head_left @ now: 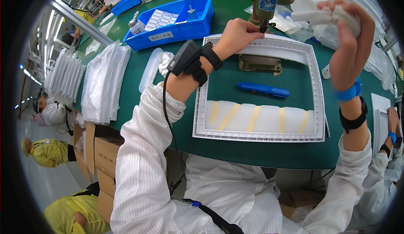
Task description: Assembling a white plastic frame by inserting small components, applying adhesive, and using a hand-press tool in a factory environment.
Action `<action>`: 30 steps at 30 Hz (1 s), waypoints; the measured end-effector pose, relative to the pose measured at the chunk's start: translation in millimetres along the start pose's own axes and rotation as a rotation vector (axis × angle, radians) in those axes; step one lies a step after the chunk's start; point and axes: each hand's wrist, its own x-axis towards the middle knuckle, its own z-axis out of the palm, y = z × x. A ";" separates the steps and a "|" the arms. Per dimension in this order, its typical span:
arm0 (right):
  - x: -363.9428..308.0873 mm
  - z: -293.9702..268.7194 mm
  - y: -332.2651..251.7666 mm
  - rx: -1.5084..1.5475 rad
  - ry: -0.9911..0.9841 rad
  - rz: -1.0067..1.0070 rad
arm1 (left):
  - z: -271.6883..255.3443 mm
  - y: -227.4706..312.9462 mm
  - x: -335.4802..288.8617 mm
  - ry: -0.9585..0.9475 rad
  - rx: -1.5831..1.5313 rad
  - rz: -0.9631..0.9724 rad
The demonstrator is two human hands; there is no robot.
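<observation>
A white rectangular plastic frame (318, 86) with a ribbed rim lies on the green table (269, 154). At its top edge is my left hand (237, 36), fingertips pinched together close under the tip of a green hand press (265, 0). What they pinch is too small to make out. My right hand (351, 44) is raised to the right of the press, its fingers closed around a white wrapped bar (313, 16). Whether the bar joins the press is hidden. Inside the frame lie a blue marker pen (263, 89) and a metal block (259, 64).
White foam (269, 116) with yellow tape strips lies along the frame's near side. A blue bin (168, 40) stands back left, beside bagged white parts (105, 82). Clear plastic bags (374, 27) fill the back right. Another person's hand (392, 120) is at far right.
</observation>
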 end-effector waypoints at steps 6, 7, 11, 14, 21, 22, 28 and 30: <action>52.1 23.7 -41.3 0.294 -0.014 0.065 | -2.9 -3.6 -1.9 0.000 -0.013 -0.016; 50.8 26.8 -40.3 0.282 0.022 0.047 | -3.9 -3.4 -2.7 0.001 -0.031 -0.033; 84.4 -9.5 -32.3 0.435 0.112 0.801 | 4.4 2.5 4.9 -0.006 -0.044 0.004; 48.7 13.8 -42.4 0.413 -0.082 0.086 | -2.3 -5.5 -1.5 -0.007 0.009 -0.002; -6.9 9.5 -15.2 0.205 0.010 0.072 | 1.1 -4.8 0.2 -0.003 -0.009 0.018; -8.8 10.2 -14.2 0.205 0.010 0.074 | 1.2 -4.4 -0.1 -0.003 -0.001 0.018; -25.6 5.4 -15.6 0.249 -0.013 0.003 | 2.2 -5.5 -0.6 -0.004 0.026 0.018; -39.5 4.6 -13.4 0.270 -0.119 -0.059 | 0.8 -6.2 -1.9 -0.005 0.027 0.006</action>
